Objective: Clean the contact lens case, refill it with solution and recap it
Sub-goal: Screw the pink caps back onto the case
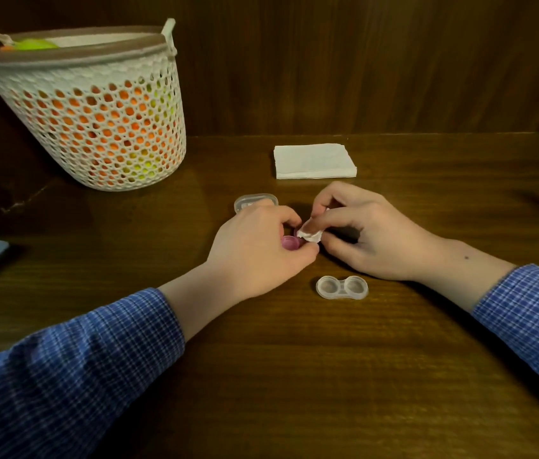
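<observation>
Between our hands, at mid-table, we work on a pink cap (289,242): our left hand (255,250) curls its fingers round it, mouth turned rightward so the wipe can get inside. Our right hand (365,231) pinches a tissue wad (309,234) at the cap's opening. Just nearer us the case (342,287) lies open on the table (294,376), both wells up, likely left to air. Spare napkins (314,160) wait behind, near a basket (96,111).

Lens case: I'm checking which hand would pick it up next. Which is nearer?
Right. The right hand is just behind the lens case; the left hand lies farther left.
</observation>
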Demonstrator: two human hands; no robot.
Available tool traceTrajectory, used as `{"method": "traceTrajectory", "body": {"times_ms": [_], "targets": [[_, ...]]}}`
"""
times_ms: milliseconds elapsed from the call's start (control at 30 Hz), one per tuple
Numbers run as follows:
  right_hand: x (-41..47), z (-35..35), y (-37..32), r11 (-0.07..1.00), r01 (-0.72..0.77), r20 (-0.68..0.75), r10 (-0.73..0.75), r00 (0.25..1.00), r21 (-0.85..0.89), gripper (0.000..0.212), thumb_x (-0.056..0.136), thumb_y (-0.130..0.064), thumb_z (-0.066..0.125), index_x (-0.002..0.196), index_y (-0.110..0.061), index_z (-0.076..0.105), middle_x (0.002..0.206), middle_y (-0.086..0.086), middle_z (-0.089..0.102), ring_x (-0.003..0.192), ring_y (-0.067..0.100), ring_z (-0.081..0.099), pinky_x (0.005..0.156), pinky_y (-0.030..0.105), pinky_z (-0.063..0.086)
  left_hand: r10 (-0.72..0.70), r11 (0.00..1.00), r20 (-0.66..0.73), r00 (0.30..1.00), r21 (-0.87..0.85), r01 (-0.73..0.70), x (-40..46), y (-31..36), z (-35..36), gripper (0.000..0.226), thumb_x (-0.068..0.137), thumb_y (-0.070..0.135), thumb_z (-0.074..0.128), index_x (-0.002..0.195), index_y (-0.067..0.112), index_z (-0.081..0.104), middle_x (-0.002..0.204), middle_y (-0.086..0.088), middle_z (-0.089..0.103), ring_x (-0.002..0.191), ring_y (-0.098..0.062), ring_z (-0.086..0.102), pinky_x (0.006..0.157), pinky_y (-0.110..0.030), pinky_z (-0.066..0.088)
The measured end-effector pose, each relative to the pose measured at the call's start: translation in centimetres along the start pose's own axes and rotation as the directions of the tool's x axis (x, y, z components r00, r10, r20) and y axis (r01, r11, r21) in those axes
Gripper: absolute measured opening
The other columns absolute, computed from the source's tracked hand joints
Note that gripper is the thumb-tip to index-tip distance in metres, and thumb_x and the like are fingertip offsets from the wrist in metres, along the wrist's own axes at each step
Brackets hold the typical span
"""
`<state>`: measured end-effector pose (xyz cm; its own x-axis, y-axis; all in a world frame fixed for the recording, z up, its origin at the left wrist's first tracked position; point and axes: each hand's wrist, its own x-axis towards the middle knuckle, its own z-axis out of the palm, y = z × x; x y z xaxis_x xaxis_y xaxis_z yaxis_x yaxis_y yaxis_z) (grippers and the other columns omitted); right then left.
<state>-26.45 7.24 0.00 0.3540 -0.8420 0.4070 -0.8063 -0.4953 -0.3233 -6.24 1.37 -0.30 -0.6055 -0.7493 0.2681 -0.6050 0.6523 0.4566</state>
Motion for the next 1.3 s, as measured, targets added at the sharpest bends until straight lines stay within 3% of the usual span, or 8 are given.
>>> {"method": "traceTrajectory", "body": {"times_ms": [167,433,533,667,767,933,1133,1300], "targets": [[0.4,-0.4,-0.3,0.998,-0.066,0.11,0.063,0.992,0.02,0.027,0.091,-0.028,0.062,0.113,-0.026,0.078,0.11,-0.006,0.055,0.105,0.01,0.056,0.088,0.028,0.051,-0.015,0.999,0.011,1.0,-0.049,0.015,0.3,0.0,0.2,0.024,0.089,0.054,0.066,0.106,0.037,0.073,0.069,0.009,0.061,0.062,-0.009,0.058,0.049,-0.018,0.035],[1.2,-0.4,-0.3,0.995,-0.102,0.161,0.097,0.982,0.023,0.017,0.096,-0.02,0.068,0.109,-0.027,0.078,0.106,-0.01,0.057,0.099,0.006,0.057,0.086,0.025,0.052,-0.042,0.991,0.043,0.998,-0.122,0.047,0.5,-0.2,0.1,0.021,0.089,0.035,0.072,0.11,0.036,0.074,0.07,0.012,0.059,0.057,-0.007,0.053,0.052,-0.018,0.038],[0.9,0.0,-0.2,0.974,-0.159,0.082,0.148,0.986,0.159,0.015,0.095,-0.019,0.069,0.105,-0.027,0.078,0.104,-0.007,0.063,0.099,0.008,0.061,0.088,0.03,0.054,-0.048,0.991,0.039,0.998,-0.123,0.052,0.4,-0.2,0.1,0.023,0.09,0.037,0.072,0.112,0.036,0.073,0.069,0.013,0.057,0.056,-0.006,0.053,0.05,-0.016,0.037],[0.6,-0.3,0.2,0.899,-0.262,-0.072,0.305,0.95,0.35,0.016,0.096,-0.018,0.067,0.103,-0.027,0.078,0.1,-0.013,0.072,0.098,0.004,0.065,0.091,0.023,0.053,-0.041,0.991,0.033,0.999,-0.122,0.045,0.4,-0.3,0.2,0.021,0.09,0.042,0.071,0.11,0.036,0.074,0.064,0.011,0.058,0.055,-0.006,0.052,0.048,-0.018,0.037],[0.5,0.0,-0.2,0.948,-0.19,-0.085,0.218,0.972,0.255,0.015,0.095,-0.019,0.067,0.103,-0.026,0.078,0.1,-0.011,0.068,0.097,0.006,0.063,0.086,0.016,0.051,-0.045,0.99,0.039,0.998,-0.13,0.05,0.4,-0.3,0.2,0.021,0.09,0.042,0.072,0.11,0.038,0.074,0.065,0.013,0.058,0.054,-0.005,0.053,0.048,-0.016,0.037],[0.6,0.1,-1.0,0.992,-0.116,0.061,0.114,0.992,0.041,0.023,0.095,-0.026,0.062,0.112,-0.023,0.078,0.104,-0.007,0.059,0.098,0.007,0.057,0.084,0.023,0.052,-0.032,0.988,0.039,0.999,-0.153,0.037,0.4,-0.5,0.2,0.017,0.09,0.038,0.072,0.106,0.035,0.077,0.063,0.012,0.059,0.054,-0.003,0.052,0.05,-0.017,0.039],[1.7,-0.5,-2.1,0.98,-0.148,0.162,0.168,0.972,-0.131,0.021,0.098,-0.018,0.061,0.11,-0.023,0.078,0.103,-0.01,0.055,0.096,0.005,0.053,0.084,0.025,0.052,-0.032,0.982,0.047,0.998,-0.183,0.041,0.5,-0.5,0.3,0.009,0.09,0.032,0.072,0.097,0.032,0.077,0.063,0.007,0.064,0.051,-0.003,0.051,0.05,-0.019,0.043],[2.1,-0.5,-2.7,0.96,-0.256,0.171,0.272,0.947,-0.109,0.021,0.101,-0.021,0.058,0.108,-0.024,0.077,0.1,-0.011,0.057,0.093,0.005,0.055,0.083,0.028,0.051,-0.013,0.986,0.039,0.999,-0.167,0.019,0.5,-0.2,0.3,0.012,0.088,0.027,0.071,0.077,0.028,0.075,0.062,0.003,0.064,0.052,-0.007,0.053,0.049,-0.019,0.044]]}}
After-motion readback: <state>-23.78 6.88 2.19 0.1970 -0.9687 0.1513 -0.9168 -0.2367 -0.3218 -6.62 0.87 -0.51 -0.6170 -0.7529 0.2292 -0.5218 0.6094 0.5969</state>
